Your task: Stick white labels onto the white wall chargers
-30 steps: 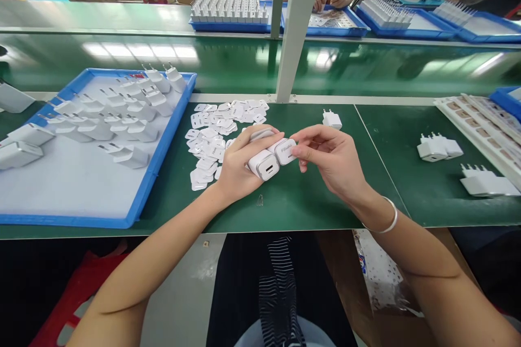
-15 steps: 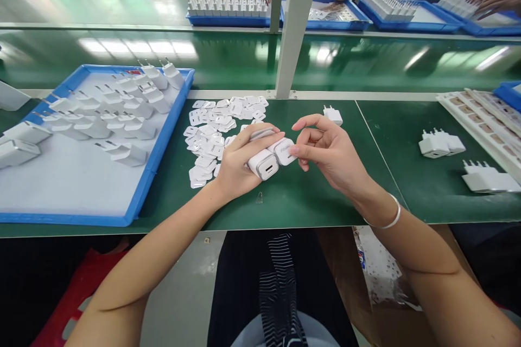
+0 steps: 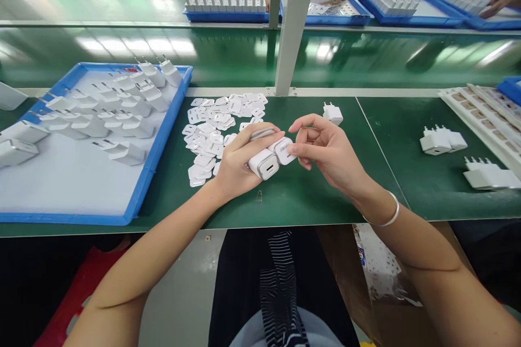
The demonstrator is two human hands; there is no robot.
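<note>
Head view: curling the left hand around at least two white chargers near the middle of the frame, over the green bench; possibly hiding another under the fingers, impossible to tell. Touching the edge of one charger's printed end face with the thumb of the right hand, while parting the index finger from that thumb and visibly pinching nothing; showing no clear contact by the lower, curled fingers.

Judging by that touch, apparently working at the printed face, pressing or checking it; probably calling next for a steady left grip and light, even thumb pressure.

Counting outward: seeing one small clear piece just below the hands, and dozens of white plates heaped to their left, overlapping too much for an exact number. Noting one loose charger above the right hand, then an upper group and a lower group at the right of the frame, apparently counting two or more chargers in each. Finding one blue tray at the left, carrying roughly seventeen tray chargers. Spotting four far trays across the top of the frame.
</note>
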